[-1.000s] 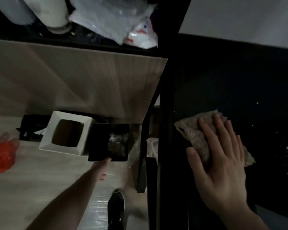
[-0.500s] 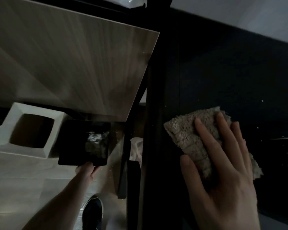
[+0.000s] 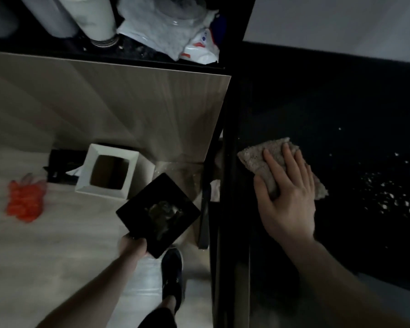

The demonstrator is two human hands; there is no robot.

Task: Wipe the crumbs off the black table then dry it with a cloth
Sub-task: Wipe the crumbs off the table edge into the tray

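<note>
Wiping is unfinished: the right hand [image 3: 291, 197] presses the cloth [image 3: 258, 157] flat-fingered on the black worktop [image 3: 317, 102], centre right. Crumbs [image 3: 388, 197] remain at right. The left hand [image 3: 133, 245] grips a black tray [image 3: 137, 214] at lower centre. Drying is not started.

The black table [image 3: 329, 110] is bare and open at the back and near its left edge — only the cloth [image 3: 258, 157] under the right hand [image 3: 287, 200] and the crumbs [image 3: 388, 197] lie on it, while the black tray [image 3: 158, 215] fills the gap beside the white box [image 3: 108, 171].
</note>
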